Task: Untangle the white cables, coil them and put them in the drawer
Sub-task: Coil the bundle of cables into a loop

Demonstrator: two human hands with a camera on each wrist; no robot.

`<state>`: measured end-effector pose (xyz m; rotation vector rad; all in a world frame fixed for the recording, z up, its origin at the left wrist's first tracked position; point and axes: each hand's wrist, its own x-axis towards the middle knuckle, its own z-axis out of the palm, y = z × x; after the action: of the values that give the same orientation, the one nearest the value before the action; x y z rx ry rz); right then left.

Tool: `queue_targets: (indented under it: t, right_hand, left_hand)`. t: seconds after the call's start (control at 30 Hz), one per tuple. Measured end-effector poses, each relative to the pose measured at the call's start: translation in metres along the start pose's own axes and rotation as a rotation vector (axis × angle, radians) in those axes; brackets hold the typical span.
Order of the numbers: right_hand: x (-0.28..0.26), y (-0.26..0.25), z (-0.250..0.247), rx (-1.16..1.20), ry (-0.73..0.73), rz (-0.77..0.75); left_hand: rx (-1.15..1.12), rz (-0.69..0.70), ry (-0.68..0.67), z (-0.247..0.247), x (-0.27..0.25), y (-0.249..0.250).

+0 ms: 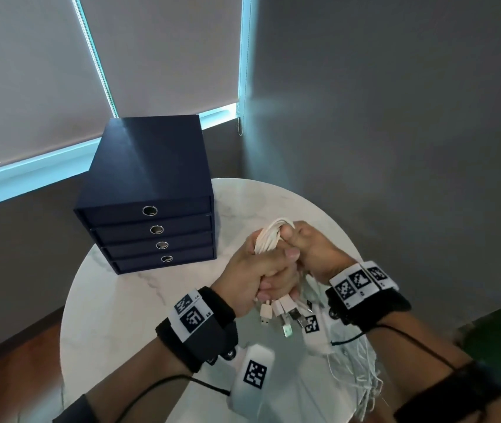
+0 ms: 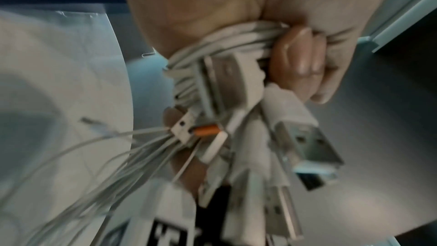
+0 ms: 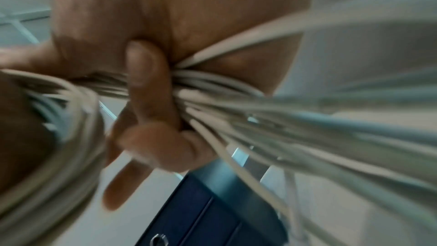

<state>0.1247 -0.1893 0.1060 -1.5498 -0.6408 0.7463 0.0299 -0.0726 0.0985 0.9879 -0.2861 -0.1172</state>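
A bundle of white cables [image 1: 269, 236] is held above the round marble table [image 1: 115, 325] between both hands. My left hand [image 1: 255, 276] grips the bundle low down, where several USB plugs [image 1: 285, 315] stick out below the fist. My right hand [image 1: 307, 245] grips the looped top of the bundle. The left wrist view shows fingers curled round the cables [image 2: 227, 44] and the plugs [image 2: 305, 137]. In the right wrist view, fingers pinch a blurred sheaf of cables [image 3: 212, 89]. The dark blue drawer unit [image 1: 151, 193] stands at the table's back left, all its drawers closed.
Loose cable ends [image 1: 362, 370] hang down over the table's near right edge. A grey wall stands close behind and to the right of the table. Blinds cover the window behind the drawer unit [image 3: 212, 212].
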Motion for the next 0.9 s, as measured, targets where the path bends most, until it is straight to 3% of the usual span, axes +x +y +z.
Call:
queue_targets:
  t: [0.07, 0.27, 0.4, 0.63, 0.9]
  right_hand:
    - [-0.004, 0.002, 0.011, 0.046, 0.019, 0.055]
    - [0.001, 0.003, 0.018, -0.025, 0.207, -0.036]
    - [0.007, 0.011, 0.012, -0.015, 0.217, -0.087]
    - [0.011, 0.010, 0.005, 0.004, 0.222, -0.090]
    - [0.012, 0.013, -0.001, -0.081, 0.124, -0.126]
  left_hand:
    - [0.009, 0.021, 0.032, -0.005, 0.001, 0.001]
    - [0.052, 0.059, 0.201, -0.012, 0.007, -0.004]
    - [0.083, 0.009, 0.361, -0.019, 0.010, -0.006]
    - [0.078, 0.048, 0.613, -0.008, 0.019, -0.008]
    - [0.030, 0.086, 0.547, -0.015, 0.013, 0.000]
